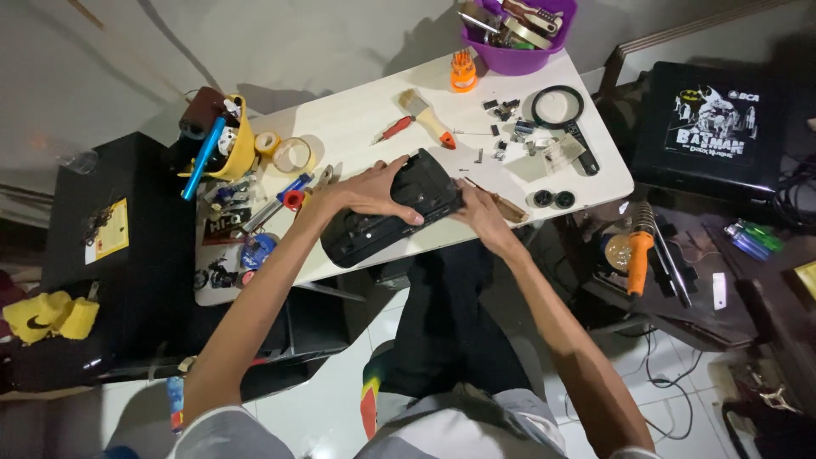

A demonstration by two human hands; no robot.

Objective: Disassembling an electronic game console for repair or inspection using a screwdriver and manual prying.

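Observation:
A black boxy electronic device lies tilted at the near edge of the white table. My left hand rests over its top, fingers curled around the upper face. My right hand grips the device's right end, and a brown-handled tool lies right beside it. Whether the right hand also holds that tool is unclear.
On the table: a paintbrush, a red screwdriver, a magnifier, small loose parts, tape rolls, an orange bit holder, a purple tool bowl. An orange soldering iron stands at right, a black box beyond.

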